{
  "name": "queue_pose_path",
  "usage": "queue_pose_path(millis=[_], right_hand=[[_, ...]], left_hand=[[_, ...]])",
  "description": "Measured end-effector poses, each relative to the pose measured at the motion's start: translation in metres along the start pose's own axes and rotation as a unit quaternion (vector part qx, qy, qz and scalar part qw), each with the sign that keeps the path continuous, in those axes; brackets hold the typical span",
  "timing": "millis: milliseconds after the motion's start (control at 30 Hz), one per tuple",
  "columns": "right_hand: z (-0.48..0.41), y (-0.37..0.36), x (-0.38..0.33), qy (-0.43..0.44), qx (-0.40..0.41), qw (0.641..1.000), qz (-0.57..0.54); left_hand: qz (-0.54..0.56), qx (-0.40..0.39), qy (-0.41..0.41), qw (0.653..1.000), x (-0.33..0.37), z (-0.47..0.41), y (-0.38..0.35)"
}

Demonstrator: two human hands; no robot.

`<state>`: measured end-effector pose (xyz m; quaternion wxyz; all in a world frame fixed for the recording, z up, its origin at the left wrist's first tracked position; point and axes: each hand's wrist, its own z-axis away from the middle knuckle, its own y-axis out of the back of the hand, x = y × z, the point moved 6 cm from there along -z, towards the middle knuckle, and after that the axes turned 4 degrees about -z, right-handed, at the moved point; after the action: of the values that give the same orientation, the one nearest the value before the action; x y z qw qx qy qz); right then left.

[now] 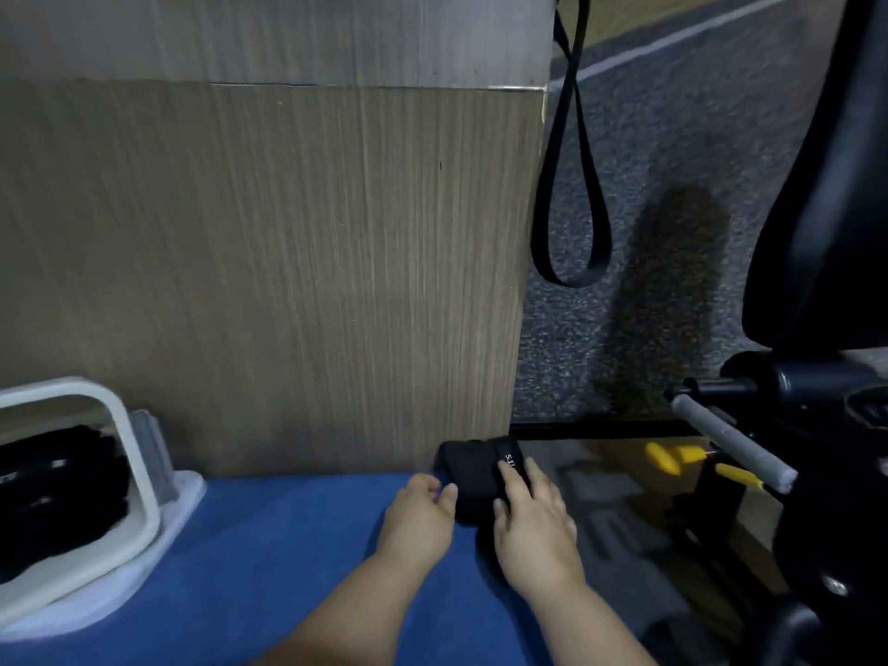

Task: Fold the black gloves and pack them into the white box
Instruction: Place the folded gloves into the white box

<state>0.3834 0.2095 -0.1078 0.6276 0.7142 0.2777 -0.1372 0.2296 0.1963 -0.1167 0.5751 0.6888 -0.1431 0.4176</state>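
Hands first. Our left hand [418,504] lies loose on the blue mat [288,545]. It holds nothing, and its fingertips are right at the left edge of the black glove [473,468]. Our right hand [533,516] lies flat on top of the glove, fingers straight. It presses down and does not grip.

The glove sits at the far right corner of the mat, just by the wall [288,281]. It looks folded into a small thick pad. We think it is soft and light. It may squash and spring open when we let go. So we should pinch it through all its layers, one hand on each side, and hold the fold shut as we lift. It should not break.

The box [139,473] stands well apart to the left, with a dark pile [53,497] inside, maybe more gloves. Far off, a strap [572,185] hangs over the grey floor [648,137], near a black chair [826,185].
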Motion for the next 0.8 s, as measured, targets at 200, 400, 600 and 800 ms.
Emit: queue_pose_path(millis=[200,400,600,800], right_hand=[[-0.005,-0.007,0.005,0.007,-0.015,1.0,-0.023],[-0.004,-0.007,0.006,0.023,-0.009,1.0,-0.017],[-0.003,0.003,0.006,0.032,0.047,0.998,-0.04],[0.003,0.023,0.002,0.056,0.136,0.981,-0.128]], left_hand=[[0.003,-0.034,0.026,0.999,0.012,-0.005,-0.012],[0.036,-0.015,0.05,0.998,0.012,-0.012,-0.021],[0.162,-0.004,0.039,0.986,0.016,-0.012,-0.015],[0.317,-0.019,0.013,0.948,0.023,0.001,0.014]])
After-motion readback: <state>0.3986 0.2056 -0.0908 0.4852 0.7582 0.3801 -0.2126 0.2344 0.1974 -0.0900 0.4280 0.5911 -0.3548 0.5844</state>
